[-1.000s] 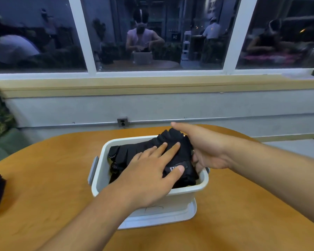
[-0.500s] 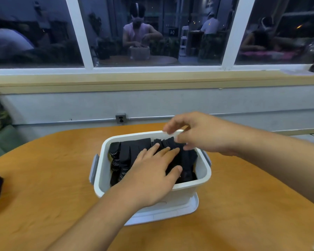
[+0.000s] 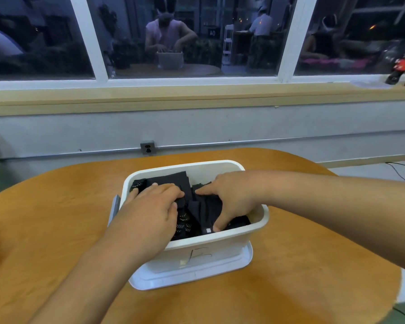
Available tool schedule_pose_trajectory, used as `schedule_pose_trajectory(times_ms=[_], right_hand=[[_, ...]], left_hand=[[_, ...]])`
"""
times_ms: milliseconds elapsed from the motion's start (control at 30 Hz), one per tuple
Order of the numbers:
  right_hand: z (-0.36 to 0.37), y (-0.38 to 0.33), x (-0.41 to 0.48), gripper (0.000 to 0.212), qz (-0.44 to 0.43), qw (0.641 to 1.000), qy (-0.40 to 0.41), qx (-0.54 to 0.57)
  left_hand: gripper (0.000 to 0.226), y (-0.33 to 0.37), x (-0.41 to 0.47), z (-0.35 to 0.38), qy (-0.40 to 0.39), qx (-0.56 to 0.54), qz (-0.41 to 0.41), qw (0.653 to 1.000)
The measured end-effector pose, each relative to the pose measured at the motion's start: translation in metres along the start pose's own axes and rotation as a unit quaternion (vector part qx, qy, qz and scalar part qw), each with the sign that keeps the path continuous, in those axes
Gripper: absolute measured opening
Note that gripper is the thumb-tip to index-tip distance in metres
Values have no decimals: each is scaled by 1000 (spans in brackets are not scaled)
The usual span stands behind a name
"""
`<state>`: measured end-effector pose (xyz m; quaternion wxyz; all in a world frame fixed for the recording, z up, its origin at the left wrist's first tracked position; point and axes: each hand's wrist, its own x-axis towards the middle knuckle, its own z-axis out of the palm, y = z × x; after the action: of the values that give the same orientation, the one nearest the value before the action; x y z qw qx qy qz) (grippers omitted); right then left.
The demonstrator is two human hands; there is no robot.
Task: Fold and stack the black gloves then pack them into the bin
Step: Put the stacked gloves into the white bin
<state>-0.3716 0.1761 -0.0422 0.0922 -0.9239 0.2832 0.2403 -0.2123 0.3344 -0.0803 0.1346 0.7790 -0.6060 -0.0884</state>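
Now left hand (image 3: 147, 213) and right hand (image 3: 229, 195) inside the bin (image 3: 220, 242), palms on the black gloves (image 3: 171, 181) (each grip open).

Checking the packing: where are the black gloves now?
Head view, centre: the black gloves lie inside the white bin, under the left hand and right hand.

Right hand (image 3: 229, 195) has dropped onto the gloves (image 3: 204, 209) (pressed lower).
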Motion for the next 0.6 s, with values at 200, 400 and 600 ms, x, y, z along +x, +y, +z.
schedule_pose_trajectory(times_ms=[200, 400, 600], right_hand=[[9, -6, 35, 103, -6, 995, -84, -60], [-2, 11, 26, 101, -29, 997, -72, 11], [-42, 6, -12, 92, -53, 995, 73, 36]], left_hand=[[39, -3, -3, 4, 5, 16, -6, 1000], [44, -3, -5, 5, 27, 10, -4, 1000], [39, -8, -12, -8, 112, 4, 25, 993]])
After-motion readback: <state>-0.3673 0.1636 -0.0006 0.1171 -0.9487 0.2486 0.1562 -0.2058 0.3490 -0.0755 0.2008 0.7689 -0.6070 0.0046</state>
